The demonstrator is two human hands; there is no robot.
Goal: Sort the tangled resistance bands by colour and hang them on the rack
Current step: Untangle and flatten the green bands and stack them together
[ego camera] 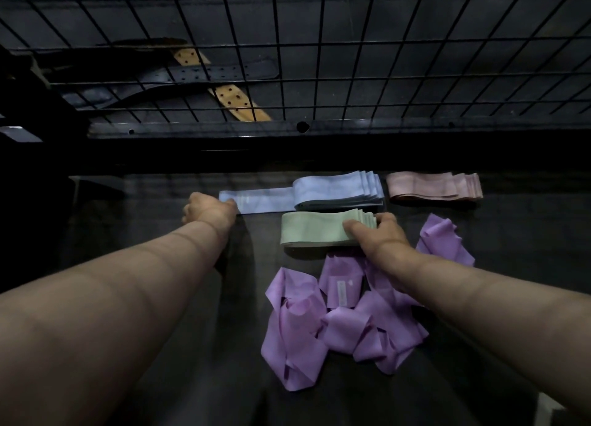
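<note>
Two hands are apart: left hand point(209, 209) grips the blue band point(335, 193) end, fingertips hidden; right hand point(379, 235) pinches the folded green band point(313, 229), covering part of the purple tangle point(319, 323).

The left hand's point(209, 209) fingers point(231, 204) held the loose end of the folded pale blue rubber band point(339, 192), whose stack lay to their right on the dark worktop point(160, 297). Just before that stack lay the folded green rubber band point(316, 229), its right end gripped by the right hand's point(375, 233) fingers. Behind and right of those fingers lay the folded pink rubber band point(435, 185); before them sprawled the tangled purple rubber band point(335, 320). Beyond all stood the black wire grid rack point(319, 57), with perforated leather belts point(208, 70) behind it.
</note>
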